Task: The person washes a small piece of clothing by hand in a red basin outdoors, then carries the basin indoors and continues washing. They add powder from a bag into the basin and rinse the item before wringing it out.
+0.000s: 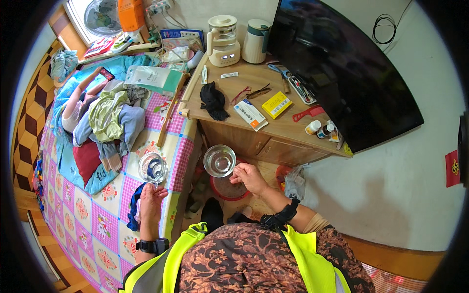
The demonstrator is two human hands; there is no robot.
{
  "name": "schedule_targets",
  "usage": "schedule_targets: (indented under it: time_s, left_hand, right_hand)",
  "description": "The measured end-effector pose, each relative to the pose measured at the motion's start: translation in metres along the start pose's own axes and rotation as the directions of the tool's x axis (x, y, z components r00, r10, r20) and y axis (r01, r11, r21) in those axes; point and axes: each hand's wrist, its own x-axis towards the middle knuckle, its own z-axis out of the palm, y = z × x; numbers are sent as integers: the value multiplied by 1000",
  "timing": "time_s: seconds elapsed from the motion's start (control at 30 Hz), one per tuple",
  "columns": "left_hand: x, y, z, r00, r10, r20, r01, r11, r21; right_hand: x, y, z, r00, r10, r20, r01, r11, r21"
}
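Note:
My left hand [153, 196] grips a clear glass cup [151, 167] by its handle, over the edge of the bed. Another clear glass cup [219, 160] is in my right hand [247, 177], above the floor in front of the wooden cabinet; both cups are seen from above, and whether they hold liquid I cannot tell. Below the right cup, a red-rimmed basin [229, 194] is partly hidden. On the cabinet top [227, 99] stand a cream electric kettle with a glass body [224, 45] and a cream jug with a dark green handle [255, 42].
A person's arm [75, 97] with a phone [107, 74] shows on the bed, beside piled clothes [106, 117]. The cabinet also bears a black cloth [213, 100], boxes [277, 105], eyeglasses, a red comb [308, 112] and small bottles [313, 127]. A large television [344, 69] leans over its right side.

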Motion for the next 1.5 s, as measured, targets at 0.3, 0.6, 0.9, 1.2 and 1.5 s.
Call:
schedule_targets:
  time_s: [0.3,0.6,0.9,1.2,1.5]
  left_hand:
    - [10,2,3,1000,20,13,-21,999,32]
    - [39,27,-22,999,31,-22,-30,998,47]
    - [77,40,-55,994,20,-106,-7,993,122]
    - [116,35,-69,991,-30,-127,47,990,134]
    - [223,16,-72,999,-32,-2,32,993,116]
  right_hand:
    - [17,-6,2,1000,-23,-7,23,999,34]
    - [76,-35,38,999,-43,-12,44,995,94]
    - [152,-42,80,995,-92,-35,96,985,141]
    - [193,-27,111,1000,-5,-11,6,989,148]
    - [215,-11,124,999,42,-22,-40,992,117]
